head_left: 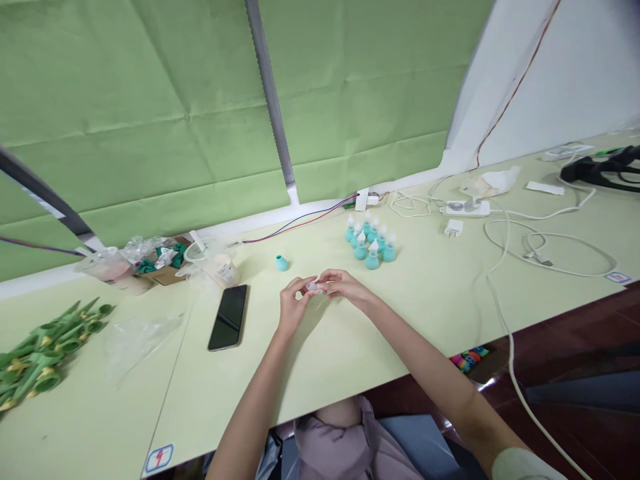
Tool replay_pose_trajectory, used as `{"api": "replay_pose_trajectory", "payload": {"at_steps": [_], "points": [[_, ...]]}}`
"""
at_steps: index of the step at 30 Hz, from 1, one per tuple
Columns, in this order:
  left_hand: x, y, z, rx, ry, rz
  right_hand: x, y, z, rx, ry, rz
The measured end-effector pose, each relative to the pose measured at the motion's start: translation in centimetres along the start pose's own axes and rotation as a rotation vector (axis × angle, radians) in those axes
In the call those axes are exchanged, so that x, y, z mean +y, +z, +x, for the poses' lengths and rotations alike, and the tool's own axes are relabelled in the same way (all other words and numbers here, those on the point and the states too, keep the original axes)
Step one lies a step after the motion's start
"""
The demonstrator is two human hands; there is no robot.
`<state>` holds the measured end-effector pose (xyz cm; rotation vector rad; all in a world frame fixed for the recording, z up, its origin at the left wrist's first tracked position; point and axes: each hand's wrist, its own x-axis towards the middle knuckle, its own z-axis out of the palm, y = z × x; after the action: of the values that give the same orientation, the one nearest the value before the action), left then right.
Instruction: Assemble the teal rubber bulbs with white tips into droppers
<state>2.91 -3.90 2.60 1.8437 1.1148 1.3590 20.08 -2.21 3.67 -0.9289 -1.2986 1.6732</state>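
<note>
Both hands meet over the middle of the table, pinching a small whitish translucent piece [314, 287] between them. My left hand [295, 300] grips its left side with thumb and fingers. From the right, my right hand [344, 287] closes on the same piece; fingers hide part of it, so its exact kind does not show. Just beyond the left hand stands a single turquoise vase-shaped holder [282, 263] with an open top. Past the right hand, several turquoise holders with white flame-shaped tips [373, 255], like small tealight lamps, stand upright in a cluster.
A black phone [229, 318] lies left of my hands. Farther left are a bagged cup [226, 270], a cardboard box [167, 273], a plastic bag [143, 340] and green plastic stems [50, 350]. At right, a power strip [467, 209], a charger [454, 228] and white cables [575, 270] spread out.
</note>
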Motion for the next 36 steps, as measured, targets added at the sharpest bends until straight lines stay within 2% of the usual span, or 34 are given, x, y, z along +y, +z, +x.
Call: {"api": "replay_pose_trajectory", "payload": {"at_steps": [6, 10, 13, 19, 26, 32, 36], "points": [[-0.2, 0.4, 0.4, -0.019, -0.157, -0.229, -0.4, -0.3, 0.2, -0.006, -0.109, -0.058], [-0.5, 0.5, 0.5, -0.095, -0.291, -0.43, -0.9, -0.1, -0.1, 0.204, -0.385, -0.391], [-0.6, 0.4, 0.4, -0.126, -0.321, -0.508, -1.0, 0.2, -0.4, 0.21, -0.507, -0.595], [-0.1, 0.3, 0.4, -0.153, -0.314, -0.512, -0.7, 0.0, -0.5, 0.191, -0.555, -0.627], [0.4, 0.2, 0.5, -0.211, -0.293, -0.434, -0.5, 0.0, -0.5, 0.249, -0.628, -0.711], [0.0, 0.5, 0.5, -0.235, -0.29, -0.439, 0.0, 0.1, -0.4, 0.385, -0.641, -0.821], [-0.2, -0.2, 0.5, -0.174, -0.323, -0.434, -0.1, -0.8, -0.2, 0.527, -0.616, -0.694]]}}
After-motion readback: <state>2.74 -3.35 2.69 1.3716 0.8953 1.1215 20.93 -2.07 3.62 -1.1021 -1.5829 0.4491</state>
